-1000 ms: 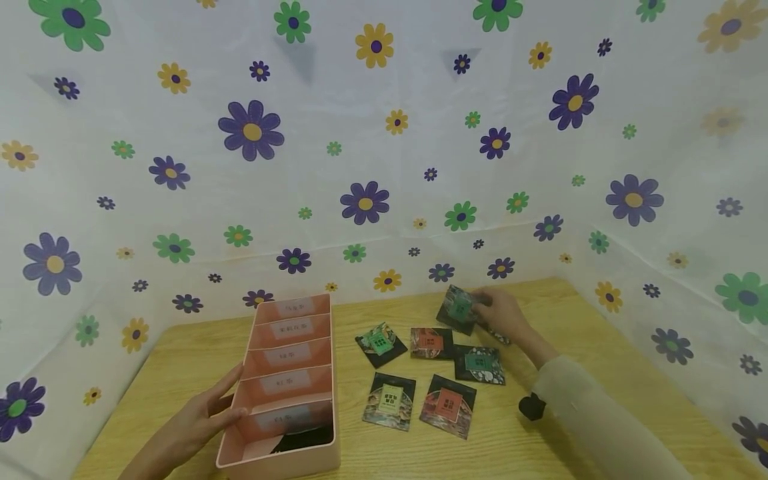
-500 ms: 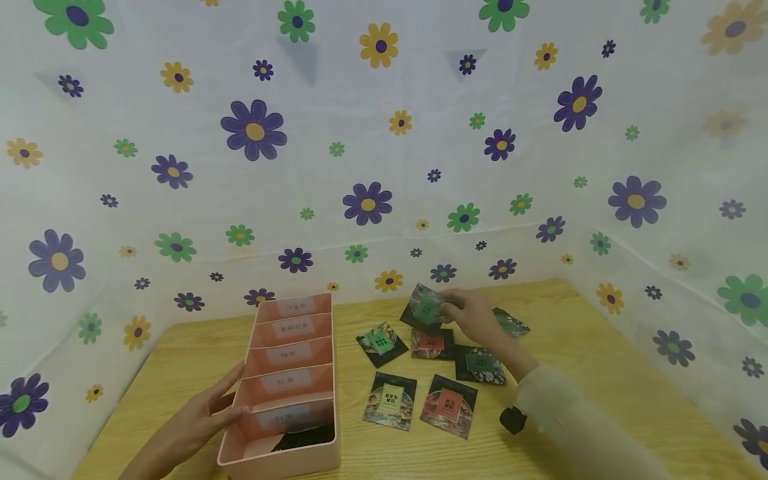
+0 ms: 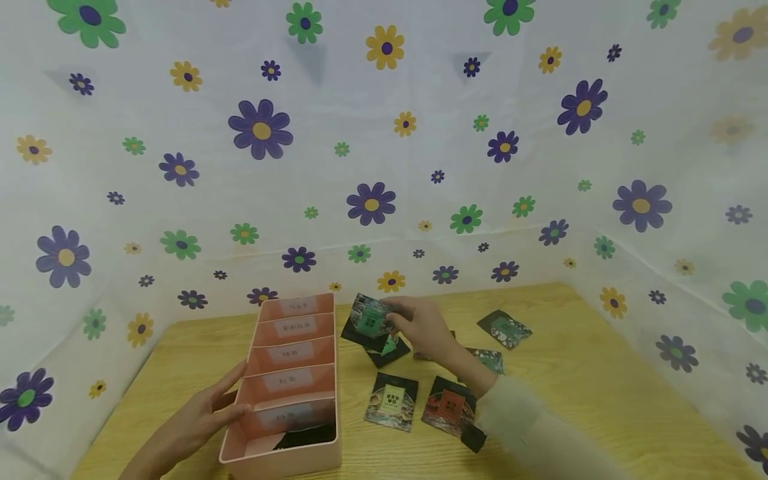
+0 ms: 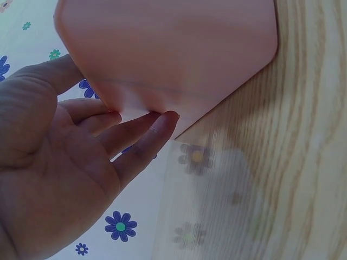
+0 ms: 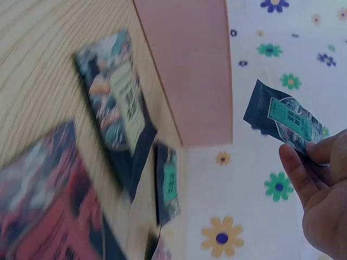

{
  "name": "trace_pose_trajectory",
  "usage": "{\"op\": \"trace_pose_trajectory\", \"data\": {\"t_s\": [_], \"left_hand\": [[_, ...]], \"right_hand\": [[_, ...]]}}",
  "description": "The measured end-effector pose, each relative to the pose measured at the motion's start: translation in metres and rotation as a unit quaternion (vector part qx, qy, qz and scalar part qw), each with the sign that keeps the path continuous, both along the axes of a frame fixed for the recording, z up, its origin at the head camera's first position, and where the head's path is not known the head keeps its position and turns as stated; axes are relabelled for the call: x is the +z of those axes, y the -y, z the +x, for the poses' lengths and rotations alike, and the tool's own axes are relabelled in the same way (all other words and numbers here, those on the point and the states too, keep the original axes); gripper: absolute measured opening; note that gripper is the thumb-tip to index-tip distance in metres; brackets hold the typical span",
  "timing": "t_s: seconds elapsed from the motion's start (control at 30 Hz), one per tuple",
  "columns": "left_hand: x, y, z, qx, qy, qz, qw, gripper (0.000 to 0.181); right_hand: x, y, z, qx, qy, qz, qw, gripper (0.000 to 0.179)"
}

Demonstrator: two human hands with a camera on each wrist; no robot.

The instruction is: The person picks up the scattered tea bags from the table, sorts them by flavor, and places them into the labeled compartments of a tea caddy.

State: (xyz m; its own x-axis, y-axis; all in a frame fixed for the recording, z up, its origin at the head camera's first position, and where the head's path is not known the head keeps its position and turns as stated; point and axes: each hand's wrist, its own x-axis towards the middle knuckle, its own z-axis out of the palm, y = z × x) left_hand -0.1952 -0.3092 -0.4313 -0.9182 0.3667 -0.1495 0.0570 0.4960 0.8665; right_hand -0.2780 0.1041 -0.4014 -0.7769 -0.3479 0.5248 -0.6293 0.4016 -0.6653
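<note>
Left of centre on the table (image 3: 600,377) stands a pink box (image 3: 288,465), a dark item (image 3: 307,436) in its nearest compartment. The left hand (image 3: 195,421) grips its left wall, thumb at the rim. Well apart, right of the box's far half, the right hand (image 3: 425,328) pinches a green-label packet (image 3: 363,319), raised. Nearer lie a yellow-label packet (image 3: 393,402) and, to its right, a red-label packet (image 3: 445,403).

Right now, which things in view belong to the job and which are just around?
Job, by the look of it:
held sachet, in the right hand
pink divided box, touched by the left hand
loose sachets, likely

Just around:
wooden table
flowered sheet
</note>
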Motion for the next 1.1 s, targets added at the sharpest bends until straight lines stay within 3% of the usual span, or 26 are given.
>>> {"op": "trace_pose_trajectory", "data": {"t_s": [0.3,0.6,0.7,0.83,1.1], "left_hand": [[0.001,-0.002,0.0,0.0,-0.004,0.0,1.0,0.079],[0.001,-0.002,0.001,0.016,0.009,-0.007,0.9998,0.079],[0.0,-0.003,0.001,0.015,0.014,-0.009,0.9998,0.08],[0.0,-0.003,0.001,0.018,0.014,-0.009,0.9997,0.08],[-0.002,-0.001,0.001,0.001,0.006,0.007,1.0,0.079]], "right_hand": [[0.008,0.045,0.014,0.024,-0.06,-0.021,0.9977,0.028],[0.005,0.072,0.02,0.021,-0.119,0.015,0.9926,0.029],[0.0,0.079,0.02,0.03,-0.169,0.047,0.9841,0.03],[-0.008,0.083,0.023,0.05,-0.234,0.104,0.9655,0.031],[-0.022,0.084,0.031,0.092,-0.261,0.193,0.9414,0.034]]}}
